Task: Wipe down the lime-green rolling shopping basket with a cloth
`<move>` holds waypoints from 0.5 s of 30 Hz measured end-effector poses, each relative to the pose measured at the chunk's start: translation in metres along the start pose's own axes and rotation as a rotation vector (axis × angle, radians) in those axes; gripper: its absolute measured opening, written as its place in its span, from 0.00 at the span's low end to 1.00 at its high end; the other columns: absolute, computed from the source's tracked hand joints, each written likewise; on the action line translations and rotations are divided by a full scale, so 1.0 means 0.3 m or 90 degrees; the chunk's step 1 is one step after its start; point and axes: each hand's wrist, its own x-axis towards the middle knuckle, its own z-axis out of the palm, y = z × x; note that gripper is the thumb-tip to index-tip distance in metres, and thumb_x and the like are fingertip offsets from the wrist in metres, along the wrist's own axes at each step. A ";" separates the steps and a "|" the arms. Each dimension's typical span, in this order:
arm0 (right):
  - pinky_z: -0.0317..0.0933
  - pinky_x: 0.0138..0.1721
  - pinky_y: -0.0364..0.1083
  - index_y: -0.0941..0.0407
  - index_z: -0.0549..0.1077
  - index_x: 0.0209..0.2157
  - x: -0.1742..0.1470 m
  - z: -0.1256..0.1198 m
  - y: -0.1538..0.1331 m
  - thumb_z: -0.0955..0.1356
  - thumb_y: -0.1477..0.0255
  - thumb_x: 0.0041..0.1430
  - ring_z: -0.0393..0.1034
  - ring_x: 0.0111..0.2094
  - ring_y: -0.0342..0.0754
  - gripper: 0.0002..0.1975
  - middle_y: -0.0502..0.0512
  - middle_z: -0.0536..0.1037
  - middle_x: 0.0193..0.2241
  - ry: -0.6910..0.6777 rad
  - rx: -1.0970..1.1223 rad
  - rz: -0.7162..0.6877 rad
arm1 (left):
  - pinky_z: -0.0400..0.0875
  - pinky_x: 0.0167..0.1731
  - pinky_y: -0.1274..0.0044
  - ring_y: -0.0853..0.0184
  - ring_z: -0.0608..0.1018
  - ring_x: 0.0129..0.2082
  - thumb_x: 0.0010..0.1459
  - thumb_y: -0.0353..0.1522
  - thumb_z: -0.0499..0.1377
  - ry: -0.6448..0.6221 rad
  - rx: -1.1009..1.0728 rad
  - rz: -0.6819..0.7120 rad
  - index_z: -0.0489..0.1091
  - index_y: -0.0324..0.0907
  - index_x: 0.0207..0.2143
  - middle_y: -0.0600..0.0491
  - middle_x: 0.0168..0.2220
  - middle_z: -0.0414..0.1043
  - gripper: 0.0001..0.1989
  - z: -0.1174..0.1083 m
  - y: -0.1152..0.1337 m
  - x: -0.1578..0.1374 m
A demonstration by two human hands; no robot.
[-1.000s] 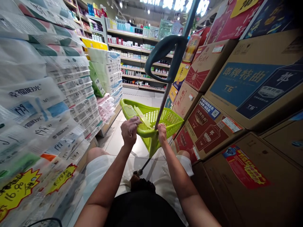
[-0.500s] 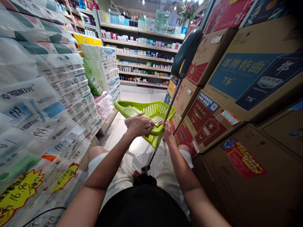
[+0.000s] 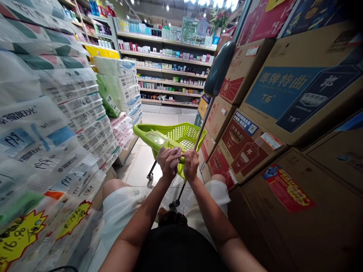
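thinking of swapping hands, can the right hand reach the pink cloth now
Likely yes: the pink cloth bulges from the left hand toward the right hand, close beside it, with nothing visibly blocking.

Bright ceiling lights [image 3: 167,7], pale sheen on tile floor [image 3: 160,109], dim lower-right cartons [image 3: 283,238], stretched edges, black upper-right corner
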 end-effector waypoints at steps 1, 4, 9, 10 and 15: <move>0.62 0.48 0.53 0.52 0.71 0.31 0.003 0.004 0.002 0.56 0.65 0.76 0.71 0.38 0.50 0.20 0.52 0.75 0.31 0.003 0.008 0.007 | 0.67 0.63 0.55 0.58 0.79 0.54 0.70 0.50 0.49 0.023 0.003 -0.004 0.73 0.44 0.42 0.45 0.46 0.79 0.22 0.011 -0.022 -0.009; 0.62 0.49 0.52 0.52 0.72 0.31 0.006 0.009 0.010 0.56 0.65 0.76 0.72 0.40 0.50 0.21 0.53 0.76 0.32 -0.012 0.013 0.011 | 0.66 0.64 0.56 0.55 0.76 0.59 0.70 0.54 0.49 0.063 -0.001 -0.107 0.72 0.43 0.45 0.43 0.50 0.76 0.26 0.031 -0.091 0.023; 0.62 0.53 0.53 0.52 0.74 0.30 0.008 0.012 0.014 0.59 0.66 0.75 0.72 0.48 0.52 0.20 0.53 0.76 0.30 -0.022 0.033 -0.003 | 0.64 0.66 0.63 0.56 0.69 0.66 0.71 0.48 0.52 0.240 -0.063 -0.422 0.62 0.42 0.63 0.39 0.64 0.65 0.26 0.050 -0.049 0.078; 0.61 0.54 0.53 0.52 0.74 0.30 0.009 0.012 0.015 0.59 0.66 0.74 0.72 0.48 0.52 0.19 0.53 0.76 0.30 -0.022 0.036 0.000 | 0.63 0.66 0.63 0.56 0.68 0.67 0.71 0.48 0.53 0.243 -0.074 -0.438 0.61 0.42 0.64 0.38 0.65 0.63 0.27 0.056 -0.012 0.063; 0.62 0.52 0.53 0.51 0.72 0.26 0.016 -0.014 0.028 0.61 0.66 0.72 0.72 0.47 0.53 0.20 0.52 0.75 0.28 -0.046 0.039 0.024 | 0.75 0.54 0.65 0.56 0.76 0.58 0.66 0.51 0.58 0.198 -0.144 -0.488 0.65 0.46 0.59 0.41 0.59 0.69 0.26 0.082 0.139 -0.036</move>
